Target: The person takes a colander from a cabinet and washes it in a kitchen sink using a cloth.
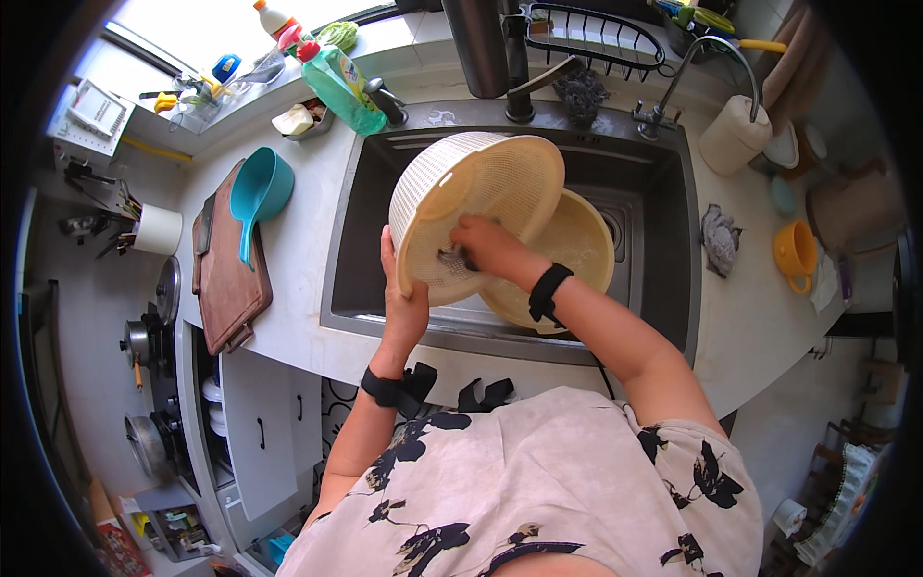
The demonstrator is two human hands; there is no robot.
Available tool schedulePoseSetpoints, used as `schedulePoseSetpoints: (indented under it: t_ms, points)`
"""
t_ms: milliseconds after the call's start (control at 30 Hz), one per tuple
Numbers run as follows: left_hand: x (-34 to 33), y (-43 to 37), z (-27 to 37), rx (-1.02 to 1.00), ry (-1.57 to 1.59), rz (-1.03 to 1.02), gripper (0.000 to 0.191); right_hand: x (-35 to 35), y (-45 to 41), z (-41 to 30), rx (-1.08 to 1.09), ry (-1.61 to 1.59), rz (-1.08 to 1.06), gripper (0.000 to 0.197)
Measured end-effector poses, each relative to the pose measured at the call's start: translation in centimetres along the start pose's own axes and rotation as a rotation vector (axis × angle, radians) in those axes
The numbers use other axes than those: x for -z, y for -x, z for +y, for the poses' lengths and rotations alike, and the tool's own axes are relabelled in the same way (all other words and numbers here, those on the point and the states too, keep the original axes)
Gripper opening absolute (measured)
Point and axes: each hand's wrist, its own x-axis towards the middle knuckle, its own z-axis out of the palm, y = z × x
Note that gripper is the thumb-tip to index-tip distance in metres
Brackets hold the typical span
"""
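Observation:
My left hand (pixel 405 303) grips the near-left rim of a cream plastic colander (pixel 425 173), which is tilted over the sink with its inside towards the right. Inside it, my right hand (pixel 484 249) has bent fingers closed on a dark scrubber, partly hidden by the fingers, against the perforated wall. Below and to the right of the colander, a cream plastic basin (pixel 588 252) sits in the dark sink (pixel 660 238). The basin seems to hold some water. Black bands circle both of my wrists.
The faucet (pixel 519 101) rises behind the colander, with a dark mesh scourer (pixel 580 94) beside it. Left of the sink lie a teal ladle (pixel 270 184) and a wooden cutting board (pixel 231 288); a green soap bottle (pixel 342 90) stands behind. A grey cloth (pixel 720 241) and an orange mug (pixel 795 249) are at right.

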Motion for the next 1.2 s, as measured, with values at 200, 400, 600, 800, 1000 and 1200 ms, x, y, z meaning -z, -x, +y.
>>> schedulePoseSetpoints:
  t_ms: [200, 400, 600, 800, 1000, 1200]
  points:
    - [-0.4, -0.4, 0.7, -0.037, -0.025, 0.012, 0.07, 1.3, -0.4, 0.0, -0.172, 0.316, 0.332, 0.022]
    - [-0.6, -0.2, -1.4, 0.116, 0.109, -0.055, 0.076, -2.8, -0.4, -3.0, -0.163, -0.185, 0.377, 0.024]
    - [0.3, 0.6, -2.9, 0.16, 0.131, -0.064, 0.078, -0.4, -0.2, -2.7, -0.04, -0.269, 0.209, 0.02]
    - [-0.5, 0.1, 0.8, 0.015, 0.106, -0.036, 0.079, 2.0, 0.3, -0.2, -0.246, 0.322, 0.31, 0.017]
    - [-0.3, 0.4, -2.0, 0.114, 0.123, -0.099, 0.078, -1.3, -0.1, -3.1, -0.138, -0.402, 0.238, 0.024]
    - [0.6, 0.7, -2.1, 0.173, 0.131, -0.063, 0.077, 1.1, 0.3, -1.8, -0.118, -0.024, 0.188, 0.018]
